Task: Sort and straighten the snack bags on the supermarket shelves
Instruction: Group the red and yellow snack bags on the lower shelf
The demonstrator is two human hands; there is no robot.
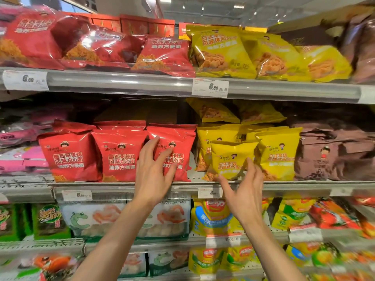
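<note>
Your left hand (155, 169) is spread flat, fingers straight and fanned, against the front of the rightmost red bag (178, 138) in the middle shelf's (304, 186) front row; it lies on the bag without curling round it; that bag stands upright at the shelf edge, touching the second red bag (118, 155) on its left, and a third red bag (71, 157) stands left of that; more red bags peek up behind them.

Your right hand (246, 191) is open too, fingers straight and slightly apart, thumb pointing left; its fingertips touch the lower right of a small yellow bag (229, 157), which stands forward of its neighbours and tilts a little; you hold nothing; a taller yellow bag (279, 153) stands just beside it on the right, another yellow bag (205, 142) sits behind on the left, and two more lie flat further back; brown bags (332, 151) fill the space right of the yellow ones; pink bags (24, 151) lie stacked at far left.

On the top shelf (121, 82), red bags lean back on the left and yellow ones on the right, with price tags (210, 88) on the rail; below your arms, the lower shelves carry prawn-cracker bags (95, 218), green packs (48, 220) and other yellow and orange packs, blurred toward the right.
</note>
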